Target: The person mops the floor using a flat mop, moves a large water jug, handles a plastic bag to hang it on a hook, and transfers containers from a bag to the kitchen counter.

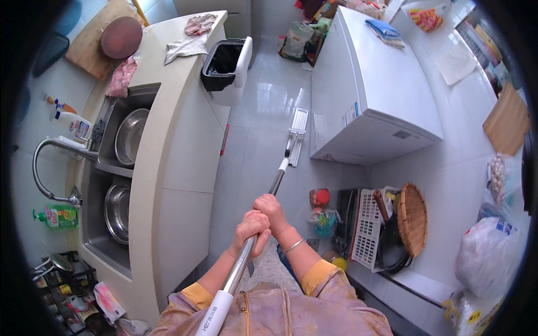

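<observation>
Both hands are wrapped around the metal pole of a flat mop (276, 183). My left hand (251, 230) grips lower down, nearer my body, and my right hand (272, 213) is just beyond it, touching it. A bracelet circles the right wrist. The pole's white grip end (215, 313) passes over my left side near the chest. At the far end, the long mop head (298, 134) lies on the pale tiled floor (252, 155), close beside the white chest freezer (353, 105). Its underside is hidden.
A lidded bin (227, 67) with a black liner stands at the counter's (168, 126) far end. Left, a double sink (107, 256) holds metal basins. Right of my legs are a red-lidded jar (320, 196), a white plastic basket (366, 231) and a wicker tray (412, 220). Bags (296, 42) sit on the floor ahead.
</observation>
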Motion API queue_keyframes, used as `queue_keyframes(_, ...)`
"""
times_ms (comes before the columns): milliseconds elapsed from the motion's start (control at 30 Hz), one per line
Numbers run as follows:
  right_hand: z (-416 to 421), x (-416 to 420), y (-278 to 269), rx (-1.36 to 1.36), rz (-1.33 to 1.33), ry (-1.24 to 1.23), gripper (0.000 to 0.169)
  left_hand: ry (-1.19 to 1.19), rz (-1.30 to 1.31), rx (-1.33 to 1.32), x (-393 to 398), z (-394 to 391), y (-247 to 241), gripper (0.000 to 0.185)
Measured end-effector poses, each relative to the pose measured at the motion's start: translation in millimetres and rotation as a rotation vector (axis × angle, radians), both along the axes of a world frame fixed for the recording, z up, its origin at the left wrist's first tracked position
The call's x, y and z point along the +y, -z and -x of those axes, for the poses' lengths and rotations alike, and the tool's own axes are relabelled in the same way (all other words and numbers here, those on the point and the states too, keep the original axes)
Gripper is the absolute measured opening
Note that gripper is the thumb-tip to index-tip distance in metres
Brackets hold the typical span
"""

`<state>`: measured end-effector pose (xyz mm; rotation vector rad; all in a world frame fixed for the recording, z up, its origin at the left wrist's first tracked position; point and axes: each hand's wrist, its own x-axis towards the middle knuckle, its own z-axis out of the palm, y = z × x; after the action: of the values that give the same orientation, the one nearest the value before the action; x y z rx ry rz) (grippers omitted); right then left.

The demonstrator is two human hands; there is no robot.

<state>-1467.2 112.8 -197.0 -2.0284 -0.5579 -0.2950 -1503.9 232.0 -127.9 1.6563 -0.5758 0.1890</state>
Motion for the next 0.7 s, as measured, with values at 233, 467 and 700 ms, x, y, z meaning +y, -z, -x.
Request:
queue_keyframes(233,42.6,22.7,-9.8,-0.043,-0.035,0.072,0.016,0.070,-0.040,0.059,23.1,36.8,-19.6,0.019)
queue_keyframes(467,129.3,82.4,-9.7,-0.024,-0.044,0.076,0.018,0.066,-0.047,0.041,84.1,119.7,-20.3,0.016)
queue_keyframes(700,246.2,152.7,-14.1,-0.028,0.000,0.069,0.015,0.050,-0.030,0.045,157.5,236.6,-17.9,0.013)
